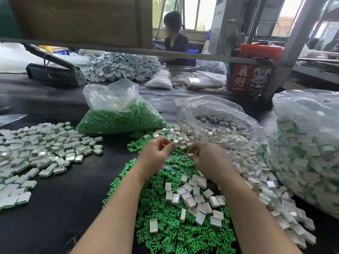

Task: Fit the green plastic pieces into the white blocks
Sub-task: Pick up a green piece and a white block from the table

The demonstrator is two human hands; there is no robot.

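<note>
Loose green plastic pieces lie in a heap on the black table under my forearms. Several empty white blocks are scattered on top of them. My right hand pinches a small white block at its fingertips, just above the heap. My left hand hovers close beside it, palm turned inward and fingers curled. Whether its fingertips hold a green piece is hidden. The two hands are a few centimetres apart.
White blocks with green inserts spread across the left. An open bag of green pieces and an open bag of white blocks stand behind my hands. A large full bag fills the right. A red box and a seated person are further back.
</note>
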